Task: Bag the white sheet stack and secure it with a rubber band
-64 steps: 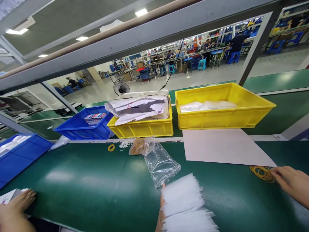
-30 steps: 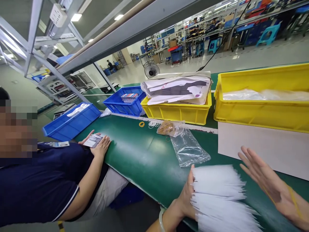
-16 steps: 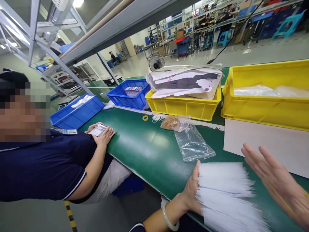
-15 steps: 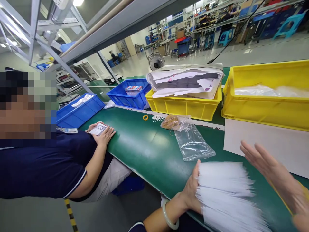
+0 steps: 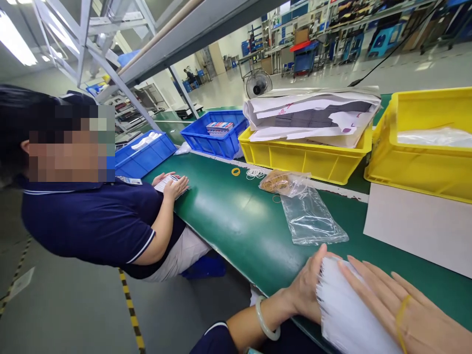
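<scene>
A fanned stack of white translucent sheets (image 5: pixel 346 319) lies at the near edge of the green belt (image 5: pixel 236 221). My left hand (image 5: pixel 308 292) grips the stack's left end, thumb on top; a pale bangle circles that wrist. My right hand (image 5: pixel 405 309) lies flat on the stack with fingers stretched out, and a yellow rubber band is looped around it. A clear plastic bag (image 5: pixel 311 219) holding rubber bands at its far end lies just beyond the stack.
A seated co-worker in a navy shirt (image 5: pixel 92 221) rests a hand on cards at the belt's left. Two yellow bins (image 5: pixel 302 157) (image 5: pixel 420 167), two blue bins (image 5: pixel 217 142) (image 5: pixel 143 157), a white sheet (image 5: pixel 416 226) and loose rubber bands (image 5: pixel 236 171) line the far side.
My right hand came down from hovering beside the stack and now lies flat on it. My view has swung further left, bringing the co-worker into sight.
</scene>
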Demonstrator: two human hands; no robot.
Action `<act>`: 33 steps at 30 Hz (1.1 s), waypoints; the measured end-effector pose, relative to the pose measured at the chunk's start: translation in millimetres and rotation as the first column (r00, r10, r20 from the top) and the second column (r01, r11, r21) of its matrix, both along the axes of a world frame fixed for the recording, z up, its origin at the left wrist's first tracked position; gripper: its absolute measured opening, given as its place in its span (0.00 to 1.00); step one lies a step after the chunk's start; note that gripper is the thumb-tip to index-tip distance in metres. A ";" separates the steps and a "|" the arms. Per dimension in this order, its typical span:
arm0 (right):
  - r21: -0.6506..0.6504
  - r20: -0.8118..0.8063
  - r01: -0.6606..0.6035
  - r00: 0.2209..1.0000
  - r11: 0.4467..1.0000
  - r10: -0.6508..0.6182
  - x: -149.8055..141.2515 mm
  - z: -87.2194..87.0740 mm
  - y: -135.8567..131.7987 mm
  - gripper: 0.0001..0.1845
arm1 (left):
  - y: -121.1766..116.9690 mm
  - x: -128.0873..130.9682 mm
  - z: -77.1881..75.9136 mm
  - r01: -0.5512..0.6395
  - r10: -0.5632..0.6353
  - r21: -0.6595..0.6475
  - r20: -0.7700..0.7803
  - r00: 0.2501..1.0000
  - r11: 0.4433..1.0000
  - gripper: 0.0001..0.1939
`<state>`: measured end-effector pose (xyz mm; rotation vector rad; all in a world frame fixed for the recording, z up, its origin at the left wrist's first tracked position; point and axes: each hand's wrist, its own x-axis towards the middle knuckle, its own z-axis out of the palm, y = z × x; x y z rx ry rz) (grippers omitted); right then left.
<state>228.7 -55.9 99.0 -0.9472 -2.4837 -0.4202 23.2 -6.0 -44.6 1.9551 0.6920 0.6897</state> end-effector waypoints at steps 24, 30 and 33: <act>-0.136 -0.009 0.248 0.968 0.959 -0.252 -6.8 -40.3 -4.4 0.53 | 16.4 -13.5 170.3 0.518 -0.331 0.847 -0.457 0.826 0.123 0.21; -0.169 -0.038 0.215 0.974 0.962 -0.224 -5.3 -42.4 -3.9 0.52 | 19.2 -1.5 157.6 0.458 -0.160 0.732 -0.442 0.883 0.505 0.14; -0.184 -0.047 0.193 0.978 0.964 -0.205 -6.3 -40.0 -2.3 0.52 | 17.1 -10.1 153.8 0.457 -0.148 0.648 -0.473 0.868 0.609 0.17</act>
